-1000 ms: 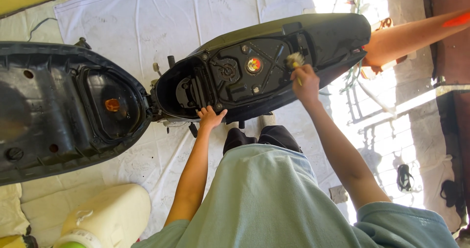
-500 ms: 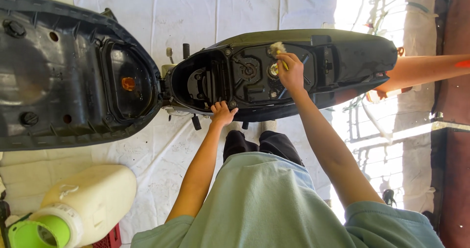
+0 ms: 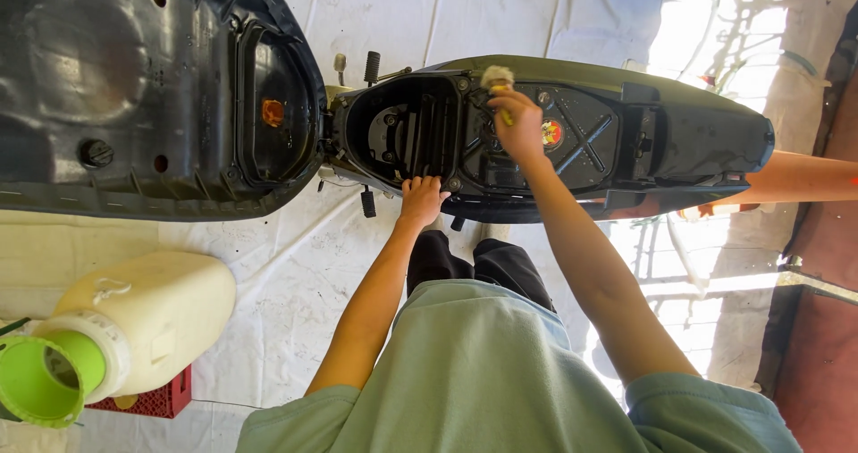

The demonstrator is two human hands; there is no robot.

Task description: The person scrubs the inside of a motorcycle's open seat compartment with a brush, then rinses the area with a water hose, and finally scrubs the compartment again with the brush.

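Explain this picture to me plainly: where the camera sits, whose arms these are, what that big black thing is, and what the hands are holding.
The camera sits on a person's head and looks down, so the two bare arms and the pale green shirt belong to the wearer. In front is a scooter with its seat tipped open to the left, showing the black under-seat tub. The left hand rests on the tub's near rim. The right hand holds a small brush with a pale, fluffy head over the far edge. A white sheet covers the ground. At lower left lies a cream jug with a green funnel, next to a red crate.
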